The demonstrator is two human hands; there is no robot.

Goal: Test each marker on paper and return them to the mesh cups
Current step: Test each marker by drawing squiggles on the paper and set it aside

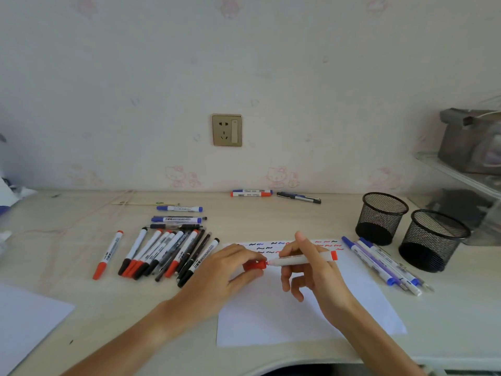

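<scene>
My right hand (309, 267) grips a white marker with a red end (306, 258), held level over the white paper (298, 316). Its red tip points left at the red cap (253, 265), which my left hand (230, 270) pinches; cap and tip are just apart. Short red, blue and black squiggles run along the paper's top edge (271, 246). Two black mesh cups (379, 218) (431, 240) stand at the right, both look empty. A pile of red and black markers (168, 251) lies left of the paper. Several blue markers (379, 260) lie beside the nearer cup.
Blue markers (179, 213) lie behind the pile, a lone red one (108, 253) to its left. Two markers (252, 193) and a dark pen (298, 197) rest along the wall. Another sheet (24, 321) lies at lower left. A shelf with a grey bag (469, 142) is at right.
</scene>
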